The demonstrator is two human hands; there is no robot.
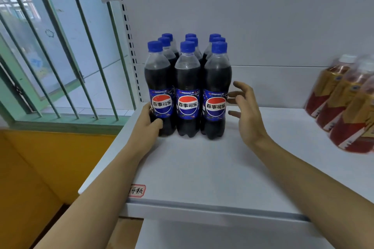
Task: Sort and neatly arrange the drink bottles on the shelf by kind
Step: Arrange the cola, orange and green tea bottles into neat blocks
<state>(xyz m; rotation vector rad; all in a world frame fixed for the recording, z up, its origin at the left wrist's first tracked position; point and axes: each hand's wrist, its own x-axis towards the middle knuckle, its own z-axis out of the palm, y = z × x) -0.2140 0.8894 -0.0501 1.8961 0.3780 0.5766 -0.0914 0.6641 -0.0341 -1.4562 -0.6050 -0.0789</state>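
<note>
While my left hand (148, 119) grips the front-left cola bottle (159, 89) and my right hand (245, 111) hovers spread — released — a hard nudge could topple the packed cola block (189, 79).

White shelf (202, 168) — cola bottles (188, 95), tea bottles (344, 103)

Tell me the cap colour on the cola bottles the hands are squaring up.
Blue, on every cola bottle; the head view shows it plainly.

left grip (148, 120) curled, right grip (245, 111) spread open
</note>
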